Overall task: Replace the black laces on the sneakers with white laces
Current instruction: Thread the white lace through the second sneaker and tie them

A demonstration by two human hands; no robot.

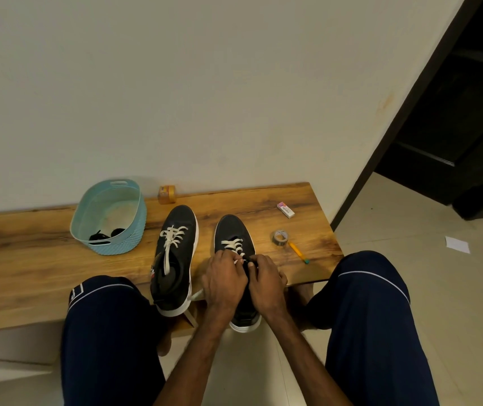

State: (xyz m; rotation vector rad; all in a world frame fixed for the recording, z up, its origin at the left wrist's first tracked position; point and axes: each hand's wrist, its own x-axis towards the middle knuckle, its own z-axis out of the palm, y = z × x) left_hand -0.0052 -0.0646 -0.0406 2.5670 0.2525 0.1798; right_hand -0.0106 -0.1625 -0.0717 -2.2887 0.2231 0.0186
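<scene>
Right sneaker (235, 230) sits on the surface (44, 259) next to the left sneaker (180, 222), and the left hand (225, 281) and right hand (266, 284) are both curled in, pinching its white lace (231, 244).

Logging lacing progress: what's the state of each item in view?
Teal basket: upright, black laces inside.
Left hand: pinches white lace.
Right hand: pinches the same lace.
Sneaker under hands: white lace partly threaded.
Sneaker by basket: laced in white, ends hang into the opening.
Grey tape roll: lying flat.
</scene>
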